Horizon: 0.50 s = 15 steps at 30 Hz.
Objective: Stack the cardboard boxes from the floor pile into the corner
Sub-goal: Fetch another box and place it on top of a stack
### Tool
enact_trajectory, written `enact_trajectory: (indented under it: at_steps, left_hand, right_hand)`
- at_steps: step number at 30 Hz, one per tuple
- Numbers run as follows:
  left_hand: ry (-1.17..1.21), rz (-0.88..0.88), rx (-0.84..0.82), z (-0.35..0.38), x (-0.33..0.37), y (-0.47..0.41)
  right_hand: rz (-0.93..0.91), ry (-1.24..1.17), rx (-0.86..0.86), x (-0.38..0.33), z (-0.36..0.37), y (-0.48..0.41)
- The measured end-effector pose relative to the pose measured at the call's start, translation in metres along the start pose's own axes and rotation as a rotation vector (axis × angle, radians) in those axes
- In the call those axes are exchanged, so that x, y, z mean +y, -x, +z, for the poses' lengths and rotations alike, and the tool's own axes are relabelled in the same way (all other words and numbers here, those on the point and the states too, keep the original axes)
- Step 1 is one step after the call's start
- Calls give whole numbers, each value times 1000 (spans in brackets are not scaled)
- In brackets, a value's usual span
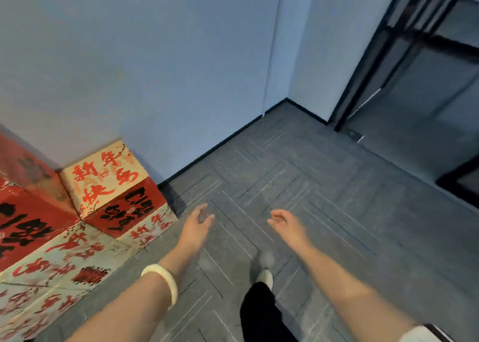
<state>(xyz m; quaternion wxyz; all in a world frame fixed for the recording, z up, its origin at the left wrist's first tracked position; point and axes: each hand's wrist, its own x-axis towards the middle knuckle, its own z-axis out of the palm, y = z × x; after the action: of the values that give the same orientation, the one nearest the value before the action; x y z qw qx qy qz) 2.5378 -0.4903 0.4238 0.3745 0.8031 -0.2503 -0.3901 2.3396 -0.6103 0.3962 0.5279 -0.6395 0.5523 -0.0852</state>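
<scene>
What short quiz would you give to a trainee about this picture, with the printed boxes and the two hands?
1. True or false: the left hand and the right hand both hold nothing.
2. Where do the cardboard boxes stand? A) at the left, against the wall; B) at the right, on a table; C) in the person's arms.
3. Fill in: the pale bangle sits on the ___ wrist.
Key: 1 true; 2 A; 3 left.
</scene>
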Motion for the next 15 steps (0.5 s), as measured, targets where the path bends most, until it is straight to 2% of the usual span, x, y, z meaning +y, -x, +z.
enact_trajectory:
  at_steps: [5,8,12,15]
  left_hand:
    - [-48,62,-255,102,70,68]
    - [-54,130,-408,176,110,111]
    - [-141,229,-562,294,150,159]
    - [-219,310,-674,400,193,210]
  right_hand:
    - [97,-79,230,67,-98,82]
    - [161,-231,375,125,-165,129]
    - [258,-398,497,208,-257,198]
    - [297,-437,636,272,-340,260]
